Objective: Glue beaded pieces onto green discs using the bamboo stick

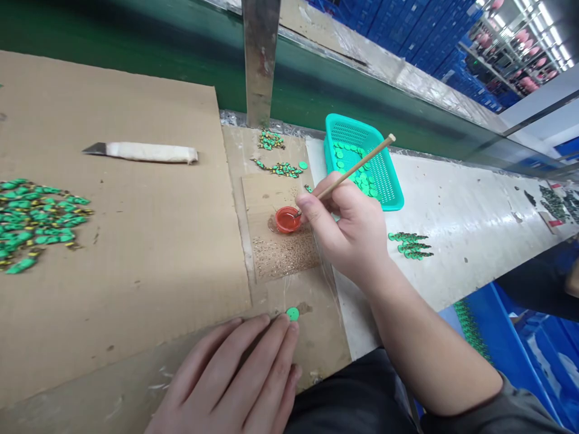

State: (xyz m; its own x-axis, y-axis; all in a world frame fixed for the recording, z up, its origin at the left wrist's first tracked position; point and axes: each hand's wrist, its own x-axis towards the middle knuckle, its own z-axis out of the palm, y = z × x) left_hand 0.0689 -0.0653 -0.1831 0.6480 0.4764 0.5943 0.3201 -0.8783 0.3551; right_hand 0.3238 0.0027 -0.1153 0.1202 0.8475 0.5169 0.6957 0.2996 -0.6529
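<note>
My right hand (350, 226) pinches a thin wooden stick (362, 161), whose lower tip dips into a small red cup (287, 220) holding liquid. The cup stands on a piece of cardboard (284, 256) spotted with glossy drops. Low in the view my left hand (239, 377) lies palm down, fingers stretched out. Its fingertips touch or nearly touch a green disc (292, 314) with small holes. Beyond the cup lie small green, yellow and dark pieces (283, 169). A turquoise basket (392, 181) with green discs (362, 179) in it stands behind my right hand.
A knife (151, 152) with a wrapped white handle rests on the large cardboard sheet (172, 229). More green pieces (40, 220) are heaped at the left. Rows of green assembled pieces (411, 246) lie right of my wrist. A metal post (260, 66) rises at the back.
</note>
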